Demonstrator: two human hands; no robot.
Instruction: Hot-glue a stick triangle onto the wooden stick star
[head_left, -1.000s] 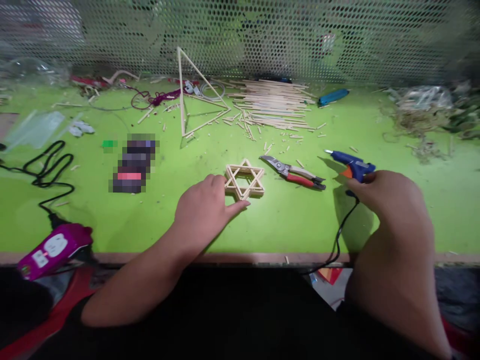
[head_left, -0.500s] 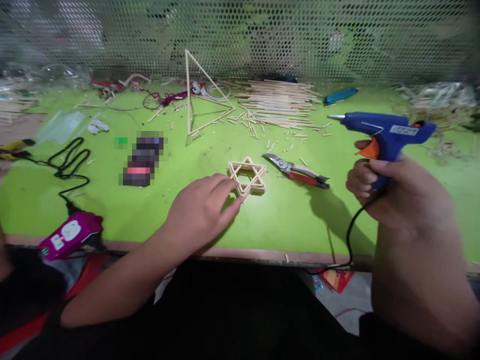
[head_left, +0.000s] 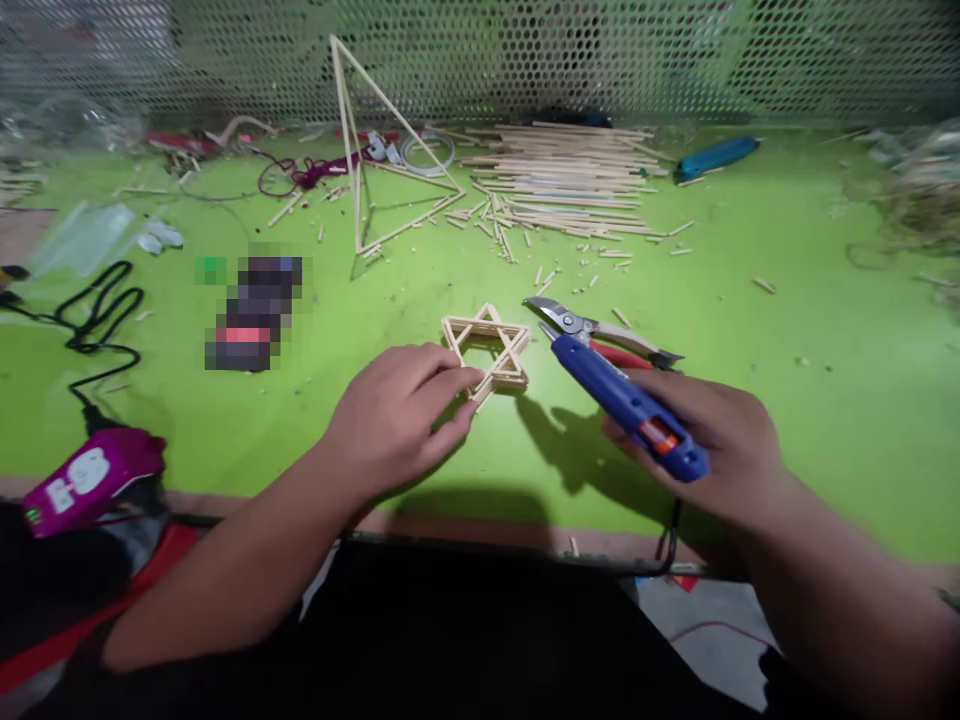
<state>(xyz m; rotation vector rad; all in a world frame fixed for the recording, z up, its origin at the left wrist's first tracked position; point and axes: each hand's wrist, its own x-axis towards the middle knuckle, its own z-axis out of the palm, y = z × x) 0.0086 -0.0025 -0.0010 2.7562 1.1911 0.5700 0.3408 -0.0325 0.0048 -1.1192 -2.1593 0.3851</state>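
Observation:
A six-pointed star of layered thin wooden sticks [head_left: 514, 372] lies on the green table. My left hand [head_left: 409, 415] grips its near left side between thumb and fingers. In my right hand [head_left: 720, 430] is a blue glue gun [head_left: 619, 395], its nozzle aimed up and left, close to the star's right tip but apart from it. The fingers under the gun's handle are mostly hidden. Just behind the gun lie pruning shears [head_left: 574, 318] with one pale and one red handle, partly covered by the gun and my hand.
A triangular stick frame [head_left: 397, 105] stands at the back, beside a pile of loose sticks [head_left: 570, 175]. A blue tool [head_left: 716, 158] lies back right. On the left are a blurred dark object [head_left: 255, 310], a black cable [head_left: 97, 345] and a magenta device [head_left: 97, 475] at the table edge.
My right hand has brought the glue gun left and down, turning its nozzle toward the star. My left hand stays on the star. The view has shifted slightly.

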